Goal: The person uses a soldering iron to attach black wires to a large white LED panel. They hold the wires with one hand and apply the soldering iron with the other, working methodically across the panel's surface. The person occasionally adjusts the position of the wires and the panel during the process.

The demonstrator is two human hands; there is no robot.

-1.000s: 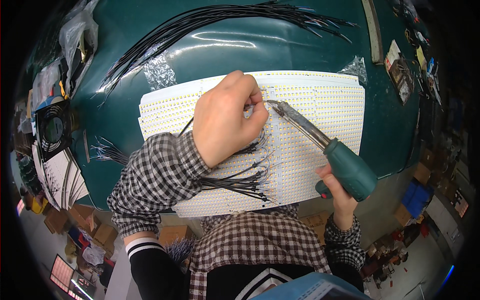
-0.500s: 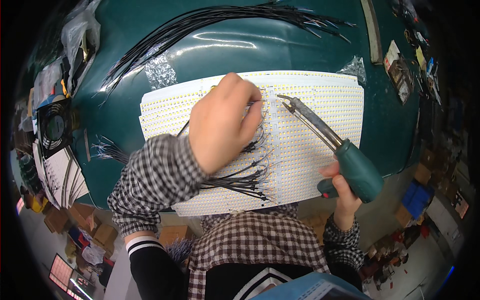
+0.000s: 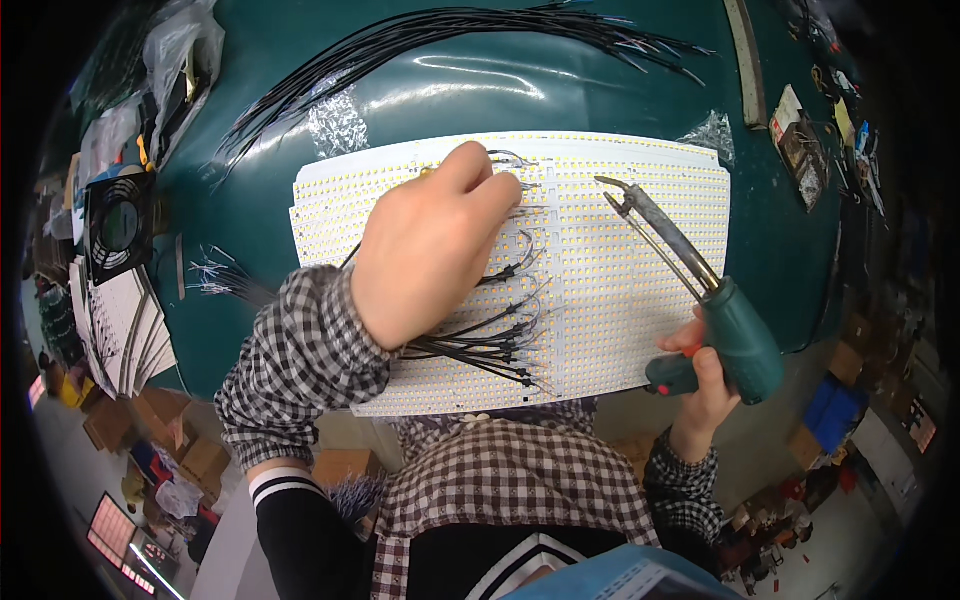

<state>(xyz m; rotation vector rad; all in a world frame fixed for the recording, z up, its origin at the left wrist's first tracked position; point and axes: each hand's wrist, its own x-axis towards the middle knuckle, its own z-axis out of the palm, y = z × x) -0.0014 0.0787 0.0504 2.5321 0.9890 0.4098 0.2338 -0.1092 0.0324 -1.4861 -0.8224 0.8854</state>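
Observation:
White LED boards (image 3: 640,300) lie stacked on the green table, dotted with rows of small yellow LEDs. Over their upper left part my left hand (image 3: 425,245) is closed in a pinch on a black cable, whose one end shows beside the wrist; the fingertips are mostly hidden. Thin wire ends (image 3: 512,158) stick out just past those fingers. Below them, several black cables (image 3: 480,345) lie with their ends along the board's middle strip. My right hand (image 3: 705,390) grips a soldering gun (image 3: 745,340) by its green handle, its tip raised over the boards' right half.
A long bundle of black cables (image 3: 420,35) curves along the table's far side. At the left are a black fan (image 3: 118,228) and a stack of white panels (image 3: 120,330). Clear tape pieces (image 3: 338,125) stick to the table, and a strip (image 3: 745,60) lies far right.
The soldering gun has moved right, its tip away from the boards' middle strip. My left hand has shifted slightly left, still pinching. More wire ends show beside its fingers.

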